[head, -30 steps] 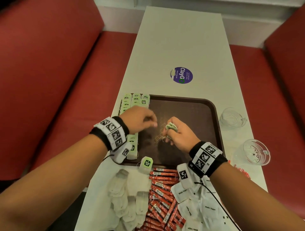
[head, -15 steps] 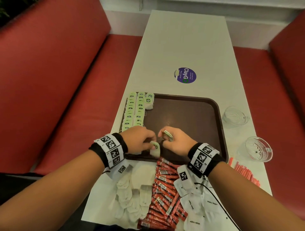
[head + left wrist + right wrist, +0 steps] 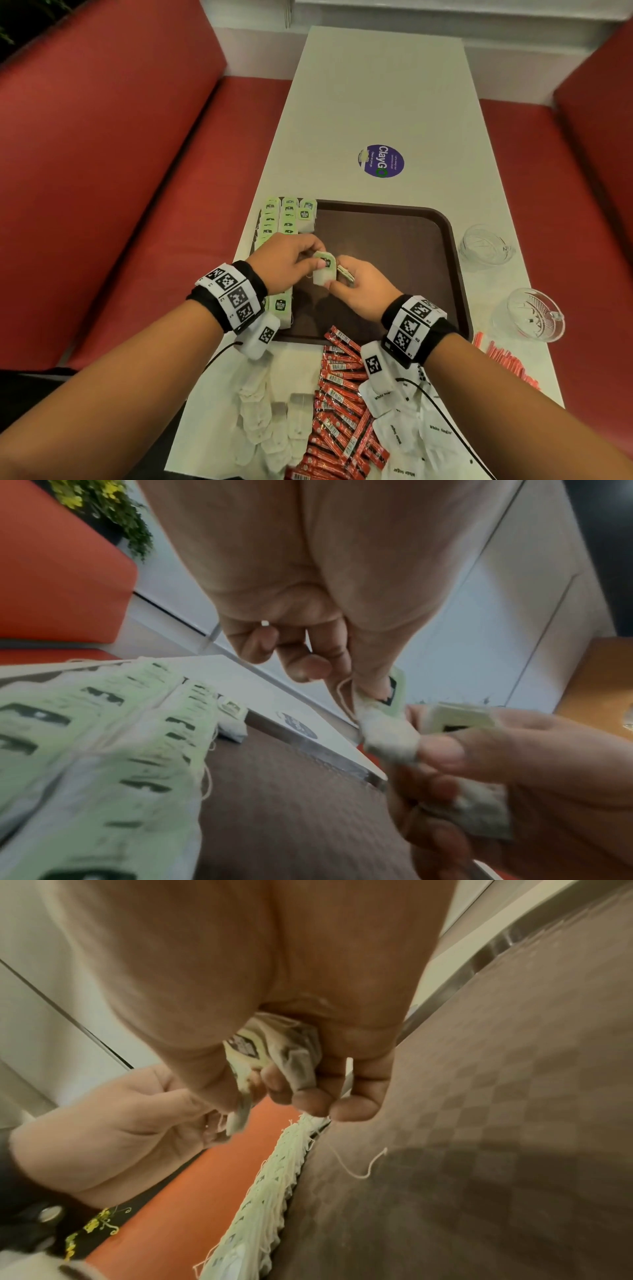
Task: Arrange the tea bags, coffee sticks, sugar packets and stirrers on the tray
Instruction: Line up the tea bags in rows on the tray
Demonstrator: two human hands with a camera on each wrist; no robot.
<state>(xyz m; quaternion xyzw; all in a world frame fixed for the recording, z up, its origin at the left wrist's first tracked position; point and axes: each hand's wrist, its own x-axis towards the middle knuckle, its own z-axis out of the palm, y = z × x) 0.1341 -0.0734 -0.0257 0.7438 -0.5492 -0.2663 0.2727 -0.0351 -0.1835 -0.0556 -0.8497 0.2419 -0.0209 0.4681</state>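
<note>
A brown tray (image 3: 394, 240) lies on the white table, with rows of green-tagged tea bags (image 3: 281, 219) along its left side. Over the tray's near left part, my left hand (image 3: 291, 260) pinches one tea bag (image 3: 323, 270) at its green tag, seen close up as the tea bag (image 3: 390, 739) in the left wrist view. My right hand (image 3: 356, 287) grips a small bundle of tea bags (image 3: 344, 272) in its curled fingers, and its thumb touches the lower end of the single bag. The right wrist view shows the bundle (image 3: 274, 1053) in the palm.
In front of the tray lie loose white tea bags (image 3: 267, 421), red coffee sticks (image 3: 339, 411) and white sugar packets (image 3: 411, 428). Red stirrers (image 3: 507, 366) and two glass dishes (image 3: 483, 245) (image 3: 531, 318) sit to the right. Red benches flank the table.
My left hand took the tea bag from the tray's near edge. Both hands have moved a little farther over the tray and hold it between them.
</note>
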